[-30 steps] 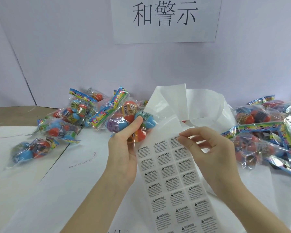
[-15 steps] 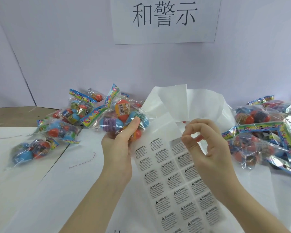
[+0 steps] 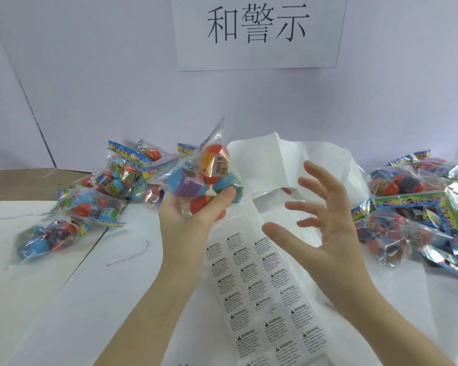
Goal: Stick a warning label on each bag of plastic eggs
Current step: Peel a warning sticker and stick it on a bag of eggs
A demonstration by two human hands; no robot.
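Note:
My left hand (image 3: 193, 217) grips a clear bag of plastic eggs (image 3: 196, 178), orange, blue and purple, and holds it up above the table. My right hand (image 3: 325, 220) hovers to the right of the bag with its fingers spread and apart from it. I cannot make out a label on its fingers. Under both hands lies the sheet of white warning labels (image 3: 262, 286), three to a row. Its bare backing paper (image 3: 288, 159) curls up behind.
A pile of egg bags (image 3: 103, 191) lies at the left, with one bag (image 3: 45, 241) apart in front of it. Another pile (image 3: 413, 207) fills the right side. White paper (image 3: 50, 299) covers the table. A printed sign (image 3: 257, 30) hangs on the wall behind.
My left hand has lifted the bag and turned it upward. My right hand has left the label sheet, risen, and gone from a pinch to spread fingers.

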